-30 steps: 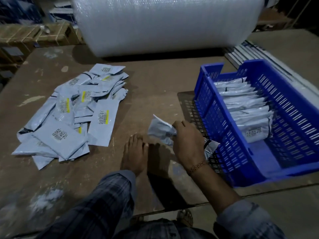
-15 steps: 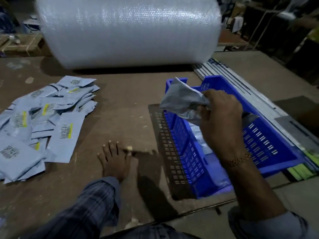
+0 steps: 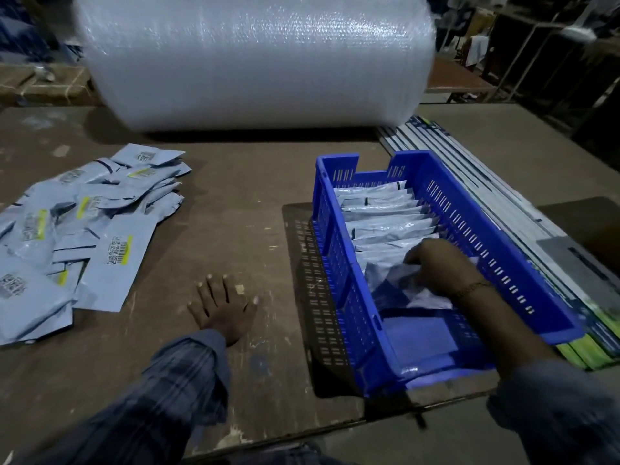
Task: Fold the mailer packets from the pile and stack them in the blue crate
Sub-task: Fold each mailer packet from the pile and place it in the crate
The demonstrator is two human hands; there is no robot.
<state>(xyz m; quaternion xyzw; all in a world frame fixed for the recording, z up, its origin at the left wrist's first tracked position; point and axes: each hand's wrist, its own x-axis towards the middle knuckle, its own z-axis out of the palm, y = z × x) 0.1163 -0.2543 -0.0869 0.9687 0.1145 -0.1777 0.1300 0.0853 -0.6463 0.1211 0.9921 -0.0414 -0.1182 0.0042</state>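
At nine o'clock the unfolded pile (image 3: 77,226) is untouched; the left hand (image 3: 223,308) stays flat on the table (image 3: 241,196), fingers spread. The folded mailer packet (image 3: 391,280), airborne half a second ago, is now pinched by the right hand (image 3: 439,268) inside the blue crate (image 3: 339,250) at three o'clock.

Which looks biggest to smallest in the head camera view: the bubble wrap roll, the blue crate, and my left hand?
1. Bubble wrap roll
2. Blue crate
3. Left hand
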